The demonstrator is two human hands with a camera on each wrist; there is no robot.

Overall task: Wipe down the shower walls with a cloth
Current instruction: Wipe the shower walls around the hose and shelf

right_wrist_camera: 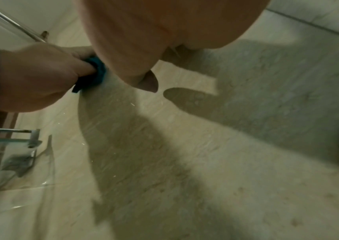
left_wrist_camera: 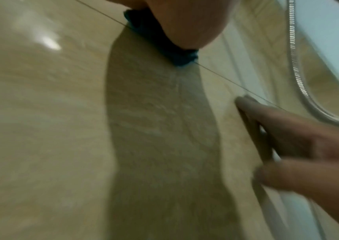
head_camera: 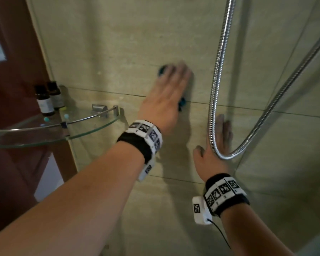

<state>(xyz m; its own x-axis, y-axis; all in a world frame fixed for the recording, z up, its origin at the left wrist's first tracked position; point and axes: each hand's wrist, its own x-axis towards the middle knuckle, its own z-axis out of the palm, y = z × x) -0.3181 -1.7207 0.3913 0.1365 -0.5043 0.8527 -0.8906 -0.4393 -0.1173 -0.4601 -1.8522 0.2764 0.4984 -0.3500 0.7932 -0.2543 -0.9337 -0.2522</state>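
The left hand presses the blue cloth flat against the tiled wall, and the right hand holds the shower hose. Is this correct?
Not quite. In the head view the right hand lies flat on the tiled wall behind the shower hose, not holding it. The left hand does press the blue cloth.

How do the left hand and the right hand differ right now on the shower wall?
The left hand presses a blue cloth onto the wall; the right hand lies bare on the tile. The left hand is higher, well clear of the shower hose; the right hand sits lower, behind the hose's loop. Both have fingers stretched flat against the wall.
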